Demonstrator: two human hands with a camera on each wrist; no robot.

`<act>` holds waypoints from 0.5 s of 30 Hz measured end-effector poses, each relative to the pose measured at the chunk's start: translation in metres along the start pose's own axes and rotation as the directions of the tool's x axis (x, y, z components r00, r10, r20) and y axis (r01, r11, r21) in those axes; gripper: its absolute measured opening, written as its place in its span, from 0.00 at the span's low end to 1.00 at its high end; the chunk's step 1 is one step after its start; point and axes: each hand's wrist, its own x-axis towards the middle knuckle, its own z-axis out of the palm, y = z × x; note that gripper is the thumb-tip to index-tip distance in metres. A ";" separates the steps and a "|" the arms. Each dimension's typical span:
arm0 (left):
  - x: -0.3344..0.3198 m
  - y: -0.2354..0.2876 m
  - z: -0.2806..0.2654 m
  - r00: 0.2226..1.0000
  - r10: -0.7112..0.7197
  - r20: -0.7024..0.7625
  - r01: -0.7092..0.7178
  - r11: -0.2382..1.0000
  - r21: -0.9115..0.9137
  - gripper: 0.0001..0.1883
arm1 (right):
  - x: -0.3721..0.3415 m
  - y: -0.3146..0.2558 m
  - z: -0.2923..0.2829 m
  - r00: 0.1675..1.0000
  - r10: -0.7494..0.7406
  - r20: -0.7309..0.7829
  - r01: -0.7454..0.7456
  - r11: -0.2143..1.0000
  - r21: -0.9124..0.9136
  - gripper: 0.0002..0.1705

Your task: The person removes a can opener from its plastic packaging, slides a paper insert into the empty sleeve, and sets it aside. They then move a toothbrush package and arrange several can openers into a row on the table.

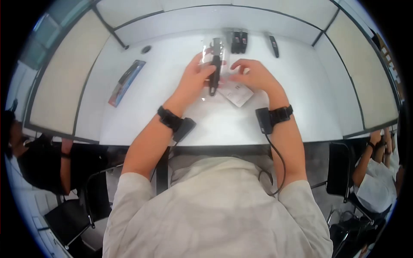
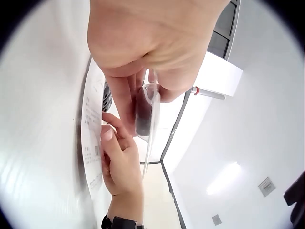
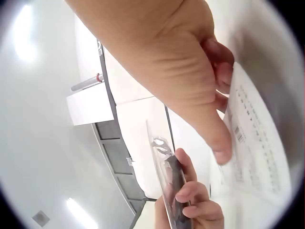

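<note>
My left hand (image 1: 194, 78) holds a clear plastic package (image 1: 204, 48) upright over the table, thumb across the front. Inside is a slim black-handled tool (image 1: 214, 77) with a hole at its lower end; its kind is not plain. My right hand (image 1: 259, 76) is just to the right, fingers loosely bent, with a gap between thumb and index finger in the head view. Beneath it lies a white printed card (image 1: 237, 94), slightly curved. In the right wrist view the thumb overlaps the card's edge (image 3: 255, 143).
Two black items (image 1: 235, 42) stand side by side at the back, with another black item (image 1: 274, 46) farther right. A long blue-and-red package (image 1: 127, 82) lies on the left. A round dark hole (image 1: 146, 49) is at the back left. Pale partitions (image 1: 219, 19) enclose the table.
</note>
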 end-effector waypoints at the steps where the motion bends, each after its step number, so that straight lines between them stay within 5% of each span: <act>1: 0.000 -0.001 0.001 1.000 0.016 -0.005 -0.016 1.000 -0.003 0.31 | 0.001 0.002 0.002 0.994 -0.061 -0.091 0.067 0.996 0.062 0.17; 4: 0.003 -0.007 0.001 0.997 0.039 -0.066 -0.042 0.999 -0.035 0.31 | 0.010 -0.012 -0.001 0.982 0.171 -0.084 -0.134 0.932 0.337 0.18; 6: 0.003 -0.006 0.004 0.992 0.061 -0.111 -0.051 0.995 0.091 0.29 | 0.008 -0.022 0.009 0.991 0.132 -0.004 -0.113 0.869 0.482 0.20; 11: 0.007 -0.012 0.006 0.990 0.069 -0.124 -0.059 0.995 0.085 0.33 | 0.001 -0.035 0.018 0.975 0.143 0.171 -0.220 0.735 0.641 0.21; 15: 0.008 -0.016 0.007 0.960 0.152 -0.233 -0.127 0.985 0.119 0.41 | 0.008 -0.022 0.027 0.974 0.144 0.175 -0.227 0.594 0.772 0.20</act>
